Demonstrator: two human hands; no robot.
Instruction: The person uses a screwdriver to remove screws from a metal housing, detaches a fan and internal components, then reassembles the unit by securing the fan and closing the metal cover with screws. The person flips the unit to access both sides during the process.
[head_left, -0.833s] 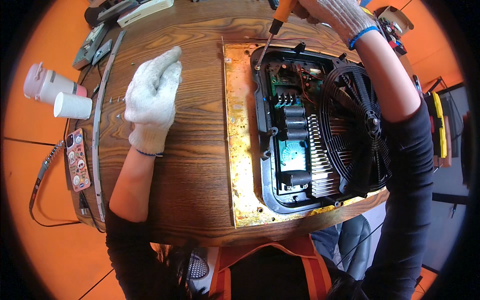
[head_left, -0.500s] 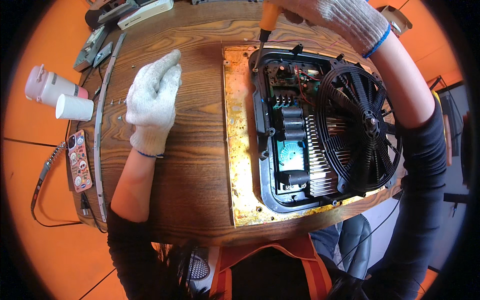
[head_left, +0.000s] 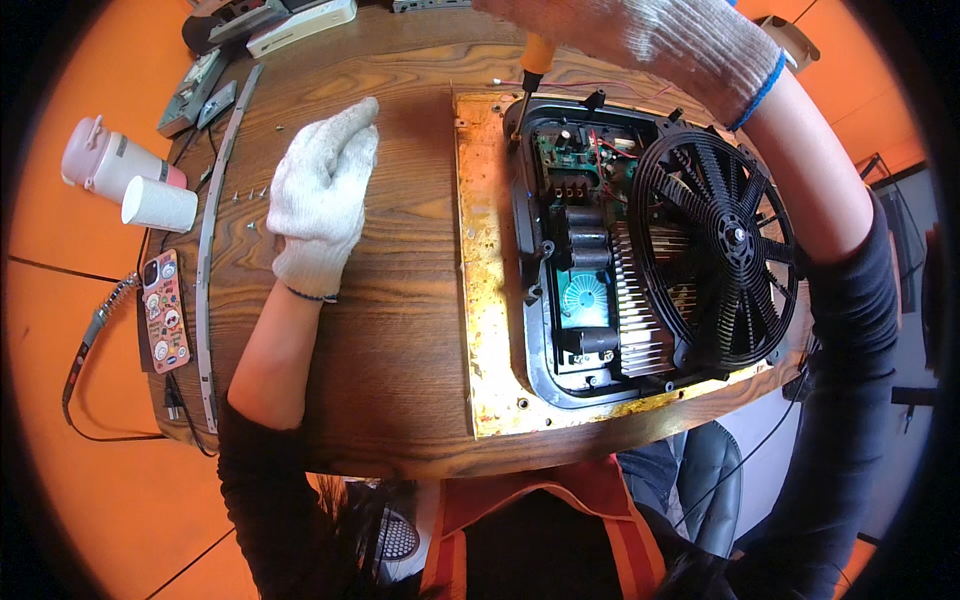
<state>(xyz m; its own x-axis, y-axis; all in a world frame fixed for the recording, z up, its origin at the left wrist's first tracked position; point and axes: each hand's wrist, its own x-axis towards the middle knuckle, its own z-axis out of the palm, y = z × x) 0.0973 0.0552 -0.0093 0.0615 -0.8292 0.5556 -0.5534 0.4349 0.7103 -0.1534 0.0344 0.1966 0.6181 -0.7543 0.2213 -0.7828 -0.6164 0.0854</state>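
My right hand (head_left: 655,48), in a white knit glove, is closed round the orange handle of a screwdriver (head_left: 538,54) at the top of the view. The driver's shaft points down to the far left corner of a black plastic housing (head_left: 528,345). Inside that frame are a green circuit board (head_left: 570,180), dark cylindrical parts, metal heatsink fins (head_left: 640,320) and a large black fan (head_left: 738,238). The housing lies on a worn yellow metal plate (head_left: 485,290). My gloved left hand (head_left: 322,190) is over the table left of the plate, its fingers stretched out together, nothing visible in them.
Several small screws (head_left: 252,193) lie left of my left hand. Beyond them run a long metal strip (head_left: 208,260), a white cup (head_left: 160,204), a pink-and-white bottle (head_left: 112,160) and a phone in a stickered case (head_left: 166,310). Electronic units (head_left: 300,28) stand at the far left of the wooden table.
The view has shifted slightly. My right hand has turned and moved left around the screwdriver handle, while the tip stays at the housing's corner. My left hand keeps the same pose.
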